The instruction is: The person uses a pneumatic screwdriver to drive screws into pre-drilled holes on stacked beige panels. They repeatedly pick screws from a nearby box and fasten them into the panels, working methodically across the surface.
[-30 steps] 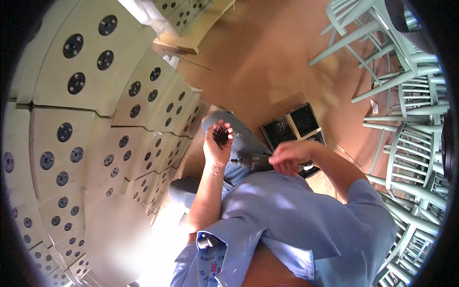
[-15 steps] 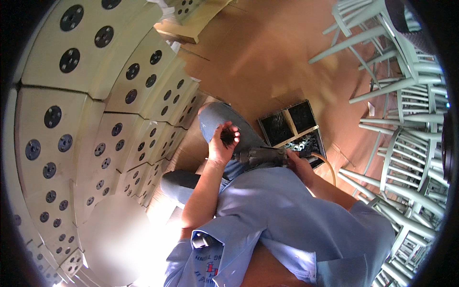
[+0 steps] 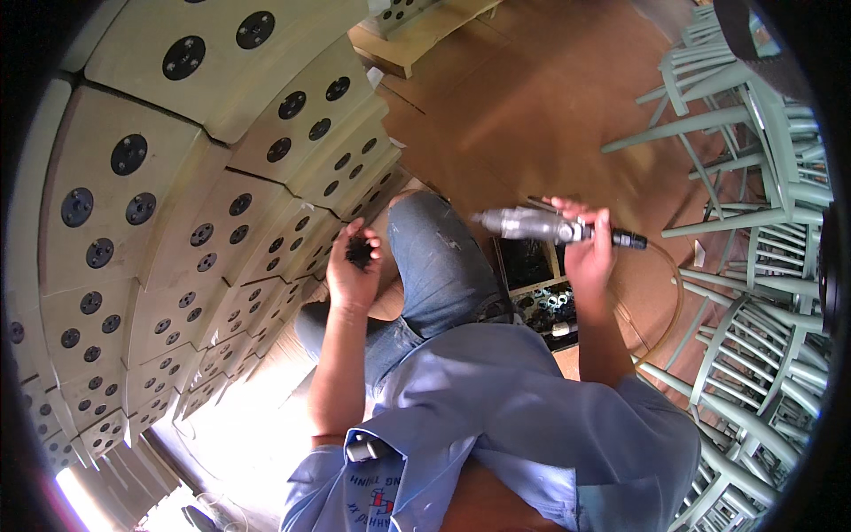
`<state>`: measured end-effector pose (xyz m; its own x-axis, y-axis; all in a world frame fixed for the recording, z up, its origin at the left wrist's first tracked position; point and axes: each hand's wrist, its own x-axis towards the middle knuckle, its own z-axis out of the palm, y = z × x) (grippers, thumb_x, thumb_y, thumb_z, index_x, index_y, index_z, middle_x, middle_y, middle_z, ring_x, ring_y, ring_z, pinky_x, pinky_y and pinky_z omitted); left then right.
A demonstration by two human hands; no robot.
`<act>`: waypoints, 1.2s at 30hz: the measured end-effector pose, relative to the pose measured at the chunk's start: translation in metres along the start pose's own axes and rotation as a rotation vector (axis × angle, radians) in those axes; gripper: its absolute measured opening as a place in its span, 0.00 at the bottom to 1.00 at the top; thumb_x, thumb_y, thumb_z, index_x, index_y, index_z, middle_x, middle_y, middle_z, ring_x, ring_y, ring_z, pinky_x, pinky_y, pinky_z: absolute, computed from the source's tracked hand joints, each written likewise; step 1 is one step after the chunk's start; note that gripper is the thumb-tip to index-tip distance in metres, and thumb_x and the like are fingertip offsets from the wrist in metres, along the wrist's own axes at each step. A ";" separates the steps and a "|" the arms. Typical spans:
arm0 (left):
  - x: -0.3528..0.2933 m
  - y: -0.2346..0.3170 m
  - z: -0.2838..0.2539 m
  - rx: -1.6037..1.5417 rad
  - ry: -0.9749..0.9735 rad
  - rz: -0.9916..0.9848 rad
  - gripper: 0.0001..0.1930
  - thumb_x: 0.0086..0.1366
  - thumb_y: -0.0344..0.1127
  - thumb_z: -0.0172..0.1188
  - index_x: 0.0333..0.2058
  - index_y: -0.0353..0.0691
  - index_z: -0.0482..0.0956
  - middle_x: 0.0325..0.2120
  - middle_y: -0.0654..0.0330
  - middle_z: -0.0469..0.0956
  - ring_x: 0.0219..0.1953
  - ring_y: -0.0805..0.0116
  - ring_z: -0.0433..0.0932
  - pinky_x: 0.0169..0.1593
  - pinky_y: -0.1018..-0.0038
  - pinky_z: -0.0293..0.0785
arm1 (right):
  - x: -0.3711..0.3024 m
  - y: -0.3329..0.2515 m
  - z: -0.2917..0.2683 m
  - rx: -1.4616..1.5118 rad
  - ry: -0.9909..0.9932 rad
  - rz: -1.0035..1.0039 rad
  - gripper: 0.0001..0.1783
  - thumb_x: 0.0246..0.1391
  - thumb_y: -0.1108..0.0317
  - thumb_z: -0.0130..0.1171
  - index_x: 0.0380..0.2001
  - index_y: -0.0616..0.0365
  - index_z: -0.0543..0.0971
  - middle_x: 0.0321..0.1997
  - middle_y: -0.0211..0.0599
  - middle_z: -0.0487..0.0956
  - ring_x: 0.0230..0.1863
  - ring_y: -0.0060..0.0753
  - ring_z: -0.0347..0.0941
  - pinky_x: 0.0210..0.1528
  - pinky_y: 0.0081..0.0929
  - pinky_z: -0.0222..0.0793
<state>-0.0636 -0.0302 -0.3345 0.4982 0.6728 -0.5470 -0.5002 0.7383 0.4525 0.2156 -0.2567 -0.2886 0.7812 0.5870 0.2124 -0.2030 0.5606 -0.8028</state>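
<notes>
Cream panels (image 3: 108, 208): they stand in stacked rows along your left, set with groups of black discs (image 3: 129, 153); neither of your hands touches them.
Left hand (image 3: 355, 277): your palm is turned up and your fingers curl round a cluster of small dark pieces (image 3: 359, 252). It has shifted left, off your leg, and now appears just beside the nearer panels. Too little detail shows to say exactly what the pieces are.
Jeans leg (image 3: 439, 244): your bent knee lies between your two hands. The tool no longer rests across it, so your lap is freed.
Power tool (image 3: 532, 225): grey, slightly blurred, lifted from your thigh and held out past the knee, its nose pointing left toward the panels' side. The nose meets nothing that you can make out.
Compartment box (image 3: 534, 288): it sits on the brown floor (image 3: 496, 115) beyond your leg, partly covered by the tool in this view, with loose bits of hardware in its near section. No hand is in it.
Right hand (image 3: 587, 250): your fingers wrap the rear of the tool, which they have raised. Both your hands are thus occupied, pieces in one and tool in the other, and look ready to work together.
Hose (image 3: 681, 297): it loops from behind your grip, down past your forearm.
Green chairs (image 3: 773, 142): they crowd the far right, well apart from your hands.
</notes>
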 end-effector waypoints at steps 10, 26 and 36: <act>-0.029 -0.037 -0.052 0.001 0.118 -0.139 0.11 0.73 0.40 0.51 0.44 0.41 0.78 0.36 0.54 0.79 0.38 0.58 0.78 0.39 0.69 0.76 | 0.053 0.189 -0.107 -0.638 0.262 0.117 0.13 0.63 0.61 0.65 0.30 0.60 0.79 0.34 0.35 0.85 0.37 0.23 0.80 0.43 0.25 0.75; 0.000 -0.037 0.017 0.244 0.065 -0.184 0.07 0.73 0.37 0.56 0.41 0.40 0.77 0.38 0.55 0.81 0.38 0.65 0.79 0.38 0.73 0.75 | 0.052 0.230 -0.145 -0.707 0.226 0.081 0.27 0.52 0.71 0.73 0.53 0.60 0.73 0.46 0.33 0.81 0.46 0.24 0.75 0.50 0.27 0.73; 0.007 -0.040 0.025 0.195 0.068 -0.183 0.03 0.72 0.31 0.56 0.42 0.41 0.77 0.35 0.56 0.80 0.39 0.62 0.80 0.39 0.73 0.77 | 0.050 0.232 -0.160 -0.676 0.117 0.147 0.26 0.56 0.77 0.68 0.58 0.60 0.72 0.53 0.36 0.80 0.51 0.26 0.75 0.57 0.28 0.72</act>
<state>-0.0226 -0.0537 -0.3386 0.5158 0.5273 -0.6752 -0.2570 0.8471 0.4652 0.3013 -0.1906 -0.5534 0.8399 0.5410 0.0439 0.0706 -0.0287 -0.9971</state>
